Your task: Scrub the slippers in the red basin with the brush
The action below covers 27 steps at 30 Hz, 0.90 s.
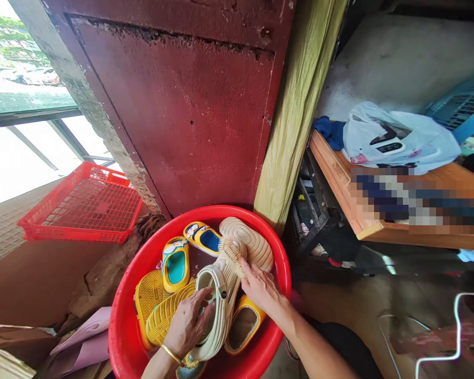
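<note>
My left hand [191, 318] grips a cream clog [221, 316] by its opening, with the fingers inside and the thumb hidden from sight. A scrubbing brush [232, 252] with pale bristles is held in my right hand [258, 284], against the toe end of the clog. Both hands are over a red basin [123, 295]. Around the clog lie a small yellow slipper with a teal insole [176, 267], another with a blue insole [205, 239], and yellow slippers showing their ridged soles [169, 310]. A cream sole [258, 247] faces up behind the brush.
A dark red door [181, 116] stands right behind the basin. To the left are a red plastic crate [90, 202] and pink slippers [82, 342]. At right, a wooden tabletop [339, 179] carries a white plastic bag [398, 137], with a metal frame below.
</note>
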{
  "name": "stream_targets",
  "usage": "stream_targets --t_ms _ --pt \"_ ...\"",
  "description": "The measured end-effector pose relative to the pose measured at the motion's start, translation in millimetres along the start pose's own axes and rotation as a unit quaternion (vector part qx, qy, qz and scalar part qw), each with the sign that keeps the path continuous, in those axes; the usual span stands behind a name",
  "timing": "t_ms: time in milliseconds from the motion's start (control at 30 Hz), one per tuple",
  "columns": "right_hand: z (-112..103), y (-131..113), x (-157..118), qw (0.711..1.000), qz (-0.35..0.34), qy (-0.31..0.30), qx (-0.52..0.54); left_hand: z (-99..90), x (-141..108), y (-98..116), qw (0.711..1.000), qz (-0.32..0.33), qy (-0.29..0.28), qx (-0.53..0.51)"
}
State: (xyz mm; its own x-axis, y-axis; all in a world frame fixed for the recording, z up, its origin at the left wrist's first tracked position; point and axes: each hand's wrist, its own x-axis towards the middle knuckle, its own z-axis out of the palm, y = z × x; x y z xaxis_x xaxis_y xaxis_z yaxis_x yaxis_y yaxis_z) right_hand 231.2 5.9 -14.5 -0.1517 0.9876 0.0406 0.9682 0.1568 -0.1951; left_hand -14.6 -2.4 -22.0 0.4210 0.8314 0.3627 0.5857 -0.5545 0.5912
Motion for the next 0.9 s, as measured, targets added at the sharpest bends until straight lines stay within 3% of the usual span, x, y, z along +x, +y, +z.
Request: stream_targets --t_ms 300,767,900 --pt "-7 -3 0 1.000 0.016 -0.013 0.000 -5.1 3 8 1.000 0.023 0.012 0.006" --pt "-5 1 1 1.000 0.004 -0.011 0.020 -0.2 0 -1 0.999 -0.021 -0.024 -0.011" --pt "-8 1 0 1.000 0.004 -0.012 0.015 -0.2 -2 -6 0.998 -0.051 -0.007 -0.029"
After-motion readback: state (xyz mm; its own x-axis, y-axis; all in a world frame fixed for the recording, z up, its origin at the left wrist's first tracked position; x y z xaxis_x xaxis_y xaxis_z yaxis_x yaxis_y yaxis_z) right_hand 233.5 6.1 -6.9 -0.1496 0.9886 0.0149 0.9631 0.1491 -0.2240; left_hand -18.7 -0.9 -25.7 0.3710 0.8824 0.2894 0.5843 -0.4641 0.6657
